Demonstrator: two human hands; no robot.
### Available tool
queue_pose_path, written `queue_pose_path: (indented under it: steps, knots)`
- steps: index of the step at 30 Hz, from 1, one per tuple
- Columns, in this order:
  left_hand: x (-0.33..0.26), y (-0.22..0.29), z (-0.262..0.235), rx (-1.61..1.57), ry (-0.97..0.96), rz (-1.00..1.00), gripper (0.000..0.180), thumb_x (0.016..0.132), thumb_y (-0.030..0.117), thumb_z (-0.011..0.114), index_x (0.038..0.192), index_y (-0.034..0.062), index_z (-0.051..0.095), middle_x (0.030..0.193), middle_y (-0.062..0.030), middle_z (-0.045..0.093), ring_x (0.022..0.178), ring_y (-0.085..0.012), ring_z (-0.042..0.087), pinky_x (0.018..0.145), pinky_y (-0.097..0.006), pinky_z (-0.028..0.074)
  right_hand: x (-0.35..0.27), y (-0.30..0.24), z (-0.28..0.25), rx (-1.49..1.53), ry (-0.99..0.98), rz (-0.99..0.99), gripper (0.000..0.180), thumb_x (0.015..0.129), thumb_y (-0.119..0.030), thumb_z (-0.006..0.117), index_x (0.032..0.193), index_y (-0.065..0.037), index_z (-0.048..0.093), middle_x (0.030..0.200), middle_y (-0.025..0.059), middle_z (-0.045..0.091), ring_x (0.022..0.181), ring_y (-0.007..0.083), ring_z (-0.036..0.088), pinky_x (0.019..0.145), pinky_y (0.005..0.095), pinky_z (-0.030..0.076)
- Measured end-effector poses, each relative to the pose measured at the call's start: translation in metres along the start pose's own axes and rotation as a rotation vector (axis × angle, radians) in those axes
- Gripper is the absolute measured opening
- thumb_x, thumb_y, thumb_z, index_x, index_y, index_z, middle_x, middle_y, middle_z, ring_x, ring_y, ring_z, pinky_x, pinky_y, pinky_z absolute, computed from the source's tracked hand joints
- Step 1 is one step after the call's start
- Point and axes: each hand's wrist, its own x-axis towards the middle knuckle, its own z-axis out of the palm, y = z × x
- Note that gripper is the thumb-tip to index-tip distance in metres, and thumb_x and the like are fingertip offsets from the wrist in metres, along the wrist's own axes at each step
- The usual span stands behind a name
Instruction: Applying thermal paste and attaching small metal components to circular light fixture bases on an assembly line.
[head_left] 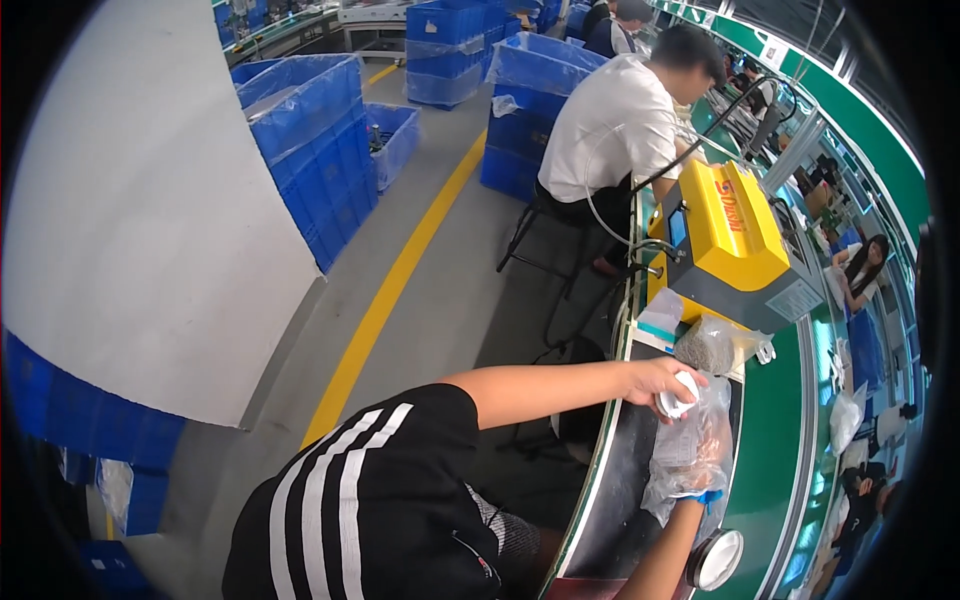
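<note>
My left hand (655,384) reaches across the work mat and is closed on a small white round piece (678,394) that looks like a cap. Just nearer lies a clear plastic bag (660,482) with a pale label or sheet (677,443) in or on it. My right hand (712,448) is in or under this bag. The plastic blurs its fingers, so their grip does not show. A blue band (703,497) circles my right wrist. Beyond my left hand sits another clear bag (706,345) filled with small greyish pieces.
A yellow and grey machine (735,235) with hoses stands farther along the green bench (775,400). Near my right forearm is a round white-topped container (718,560). A person in a white shirt (610,125) sits ahead. Blue crates (315,150) stand left of the yellow floor line (400,270).
</note>
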Motion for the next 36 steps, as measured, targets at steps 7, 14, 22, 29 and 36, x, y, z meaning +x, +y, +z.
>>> queue_pose_path:
  steps: [7, 14, 22, 29, 36]
  knots:
    - [0.043, -0.030, 0.011, -0.330, -0.043, 0.212, 0.063, 0.086, -0.002, 0.065, 0.143, 0.0159, 0.045, 0.106, -0.0106, 0.063, 0.090, -0.0273, 0.068, 0.071, -0.049, 0.061, -0.020, -0.003, -0.017, -0.465, -0.184, 0.089, 0.052, 0.088, -0.019, 0.060, 0.136, -0.004, 0.050, 0.134, 0.0202, 0.055, 0.121, 0.0350, 0.055, 0.104, 0.0403, 0.044]
    - [0.060, -0.029, -0.010, -0.412, 0.059, 0.364, 0.044, 0.083, -0.003, 0.067, 0.122, 0.0160, 0.056, 0.099, -0.0130, 0.063, 0.088, -0.0316, 0.068, 0.071, -0.050, 0.060, -0.090, -0.112, -0.069, -0.360, -0.262, 0.190, 0.047, 0.088, -0.034, 0.057, 0.120, -0.001, 0.062, 0.125, 0.0275, 0.058, 0.119, 0.0431, 0.052, 0.104, 0.0497, 0.039]
    - [0.070, -0.039, 0.010, -0.308, 0.101, 0.331, 0.056, 0.088, -0.003, 0.065, 0.138, 0.0149, 0.048, 0.115, -0.0137, 0.058, 0.102, -0.0313, 0.064, 0.079, -0.050, 0.058, -0.064, -0.114, -0.052, -0.331, -0.288, 0.323, 0.056, 0.083, -0.044, 0.057, 0.120, -0.003, 0.064, 0.123, 0.0270, 0.059, 0.111, 0.0434, 0.056, 0.101, 0.0500, 0.040]
    - [0.067, -0.041, 0.005, -0.264, 0.155, 0.403, 0.056, 0.089, -0.003, 0.064, 0.139, 0.0121, 0.045, 0.113, -0.0150, 0.057, 0.100, -0.0302, 0.063, 0.079, -0.049, 0.059, -0.131, -0.132, -0.078, 0.012, -0.223, 0.237, 0.035, 0.091, -0.031, 0.052, 0.115, -0.008, 0.063, 0.100, 0.0222, 0.065, 0.096, 0.0391, 0.062, 0.087, 0.0445, 0.047]
    - [0.063, -0.039, -0.002, -0.228, 0.172, 0.413, 0.058, 0.089, -0.002, 0.064, 0.141, 0.0139, 0.044, 0.114, -0.0140, 0.056, 0.103, -0.0296, 0.062, 0.080, -0.049, 0.059, -0.175, -0.149, -0.110, -0.235, -0.171, 0.304, 0.038, 0.090, -0.030, 0.056, 0.122, -0.012, 0.063, 0.104, 0.0216, 0.066, 0.090, 0.0358, 0.066, 0.085, 0.0423, 0.050]
